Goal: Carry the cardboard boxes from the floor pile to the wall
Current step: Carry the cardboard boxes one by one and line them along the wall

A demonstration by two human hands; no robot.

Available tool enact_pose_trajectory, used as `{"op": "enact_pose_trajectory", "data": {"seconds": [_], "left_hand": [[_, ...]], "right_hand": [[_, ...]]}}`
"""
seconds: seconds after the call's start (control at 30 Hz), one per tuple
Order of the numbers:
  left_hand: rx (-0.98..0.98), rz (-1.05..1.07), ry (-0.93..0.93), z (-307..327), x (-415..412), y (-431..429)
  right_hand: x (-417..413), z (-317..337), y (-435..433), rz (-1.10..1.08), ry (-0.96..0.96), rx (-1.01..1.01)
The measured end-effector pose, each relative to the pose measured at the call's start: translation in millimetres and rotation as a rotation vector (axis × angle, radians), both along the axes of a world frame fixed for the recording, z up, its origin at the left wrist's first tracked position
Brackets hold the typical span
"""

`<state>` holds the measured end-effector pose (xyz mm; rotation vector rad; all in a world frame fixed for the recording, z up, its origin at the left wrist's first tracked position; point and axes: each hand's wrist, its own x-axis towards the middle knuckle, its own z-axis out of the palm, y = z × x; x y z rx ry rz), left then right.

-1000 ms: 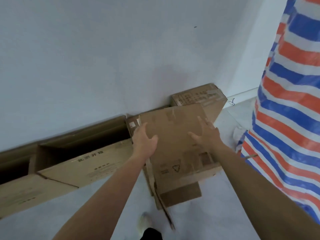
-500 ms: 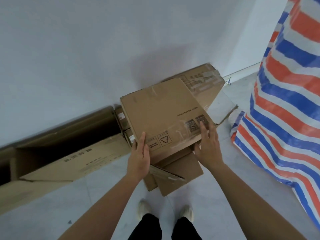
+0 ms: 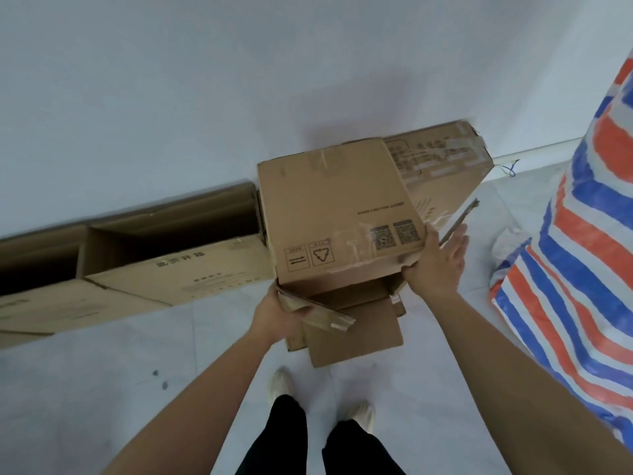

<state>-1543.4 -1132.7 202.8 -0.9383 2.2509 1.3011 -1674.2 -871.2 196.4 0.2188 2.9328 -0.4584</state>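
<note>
I hold a brown cardboard box (image 3: 335, 214) with printed symbols and QR codes in front of me, close to the white wall (image 3: 205, 97). My left hand (image 3: 274, 313) grips its near left corner, fingers curled under a bent loose flap. My right hand (image 3: 436, 262) presses flat against the near right corner with straight fingers. The box sits over a smaller cardboard box (image 3: 356, 330) on the floor; whether they touch is hidden.
A long open cardboard box (image 3: 178, 265) lies along the wall at left. Another taped box (image 3: 442, 166) leans at the wall behind the held one. A red, white and blue striped woven bag (image 3: 582, 252) fills the right side. My feet (image 3: 284, 389) stand on grey floor.
Both hands slid from the box's top face to its near corners. My left hand took hold of the flap. The box now stands nearer the wall.
</note>
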Motion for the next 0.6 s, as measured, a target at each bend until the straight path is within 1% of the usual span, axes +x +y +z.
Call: {"op": "enact_pose_trajectory", "data": {"seconds": [0.07,0.13,0.2,0.27,0.37,0.47,0.53,0.6], "left_hand": [[-0.015,0.04,-0.012,-3.8,-0.7,6.7],[-0.034,0.118,0.007,-3.5,-1.1,9.0],[-0.098,0.199,0.05,5.9,-3.0,5.2],[-0.133,0.266,0.136,21.4,-7.1,-2.7],[-0.05,0.342,0.313,52.4,-20.2,-7.5],[-0.039,0.374,0.424,82.1,-36.4,-6.0],[-0.043,0.399,0.432,92.8,-45.1,-8.5],[-0.048,0.424,0.416,94.5,-49.4,-13.7]], "right_hand": [[-8.7,8.7,4.1,0.031,0.002,0.087],[-15.8,21.6,7.6,0.101,0.025,0.101],[-19.6,36.1,8.2,0.205,0.097,0.029],[-22.2,55.3,4.8,0.267,0.184,-0.115],[-33.7,89.5,-10.3,0.251,0.293,-0.286],[-44.5,123.7,-28.2,0.251,0.372,-0.346],[-48.3,137.4,-37.5,0.287,0.392,-0.345],[-51.3,141.2,-43.5,0.292,0.365,-0.339]]}}
